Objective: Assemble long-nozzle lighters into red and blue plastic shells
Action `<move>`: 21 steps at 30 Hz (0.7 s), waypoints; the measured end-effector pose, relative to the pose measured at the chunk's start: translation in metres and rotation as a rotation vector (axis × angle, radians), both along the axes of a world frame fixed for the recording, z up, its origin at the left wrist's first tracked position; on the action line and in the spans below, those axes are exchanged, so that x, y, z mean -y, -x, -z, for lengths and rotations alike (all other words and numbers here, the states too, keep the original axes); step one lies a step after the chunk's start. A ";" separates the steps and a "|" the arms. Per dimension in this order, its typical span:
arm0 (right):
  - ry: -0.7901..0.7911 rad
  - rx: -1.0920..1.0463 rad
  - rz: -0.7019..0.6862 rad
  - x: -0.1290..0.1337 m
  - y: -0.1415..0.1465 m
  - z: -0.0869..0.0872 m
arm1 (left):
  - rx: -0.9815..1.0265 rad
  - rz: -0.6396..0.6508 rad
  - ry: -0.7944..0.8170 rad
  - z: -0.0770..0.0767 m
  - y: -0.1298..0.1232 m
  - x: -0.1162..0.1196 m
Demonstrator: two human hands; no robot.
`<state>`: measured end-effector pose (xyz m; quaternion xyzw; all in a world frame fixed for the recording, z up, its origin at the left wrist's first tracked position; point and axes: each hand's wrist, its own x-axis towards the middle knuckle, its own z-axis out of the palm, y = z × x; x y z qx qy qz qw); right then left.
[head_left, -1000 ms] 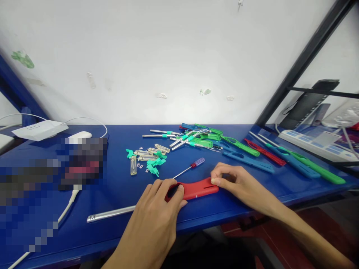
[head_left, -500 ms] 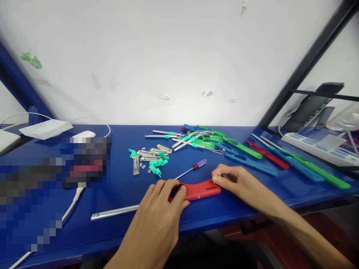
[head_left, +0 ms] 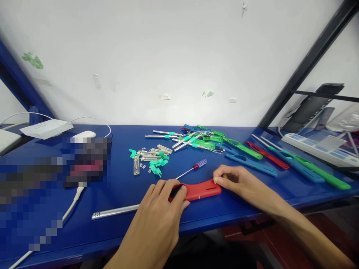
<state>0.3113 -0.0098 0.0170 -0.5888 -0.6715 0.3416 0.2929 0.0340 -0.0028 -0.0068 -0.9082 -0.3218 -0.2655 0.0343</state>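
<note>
The wall (head_left: 168, 56) is bright, the floor (head_left: 280, 243) dim, the left pixelated.

Near the worktop's (head_left: 120, 183) front edge lies a lighter handle (head_left: 200, 191), between the left hand (head_left: 161, 213) and the right hand (head_left: 234, 179), with a tube (head_left: 115, 212) left of the left hand. Behind the lighter handle is a screwdriver (head_left: 195, 166); left of that, cartridges (head_left: 151, 158) and clips (head_left: 157, 164) lie mixed. Rods (head_left: 184, 142) overlap casings (head_left: 206, 145) toward the back edge. Two lighters (head_left: 308, 172) lie toward the right edge. What seems a phone (head_left: 88, 162), obscured, lies toward the left edge.
</note>
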 end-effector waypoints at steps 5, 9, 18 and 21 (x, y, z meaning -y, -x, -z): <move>0.005 0.000 0.010 0.001 -0.003 0.001 | 0.013 -0.005 0.008 0.001 0.000 -0.001; 0.022 -0.010 0.025 0.001 -0.003 0.002 | 0.021 -0.005 0.005 0.001 -0.001 -0.001; 0.074 -0.026 0.039 0.001 0.001 -0.002 | -0.072 -0.011 0.061 -0.001 0.001 -0.001; 0.078 -0.038 0.043 0.002 0.003 -0.004 | -0.060 -0.008 0.052 -0.001 0.000 -0.001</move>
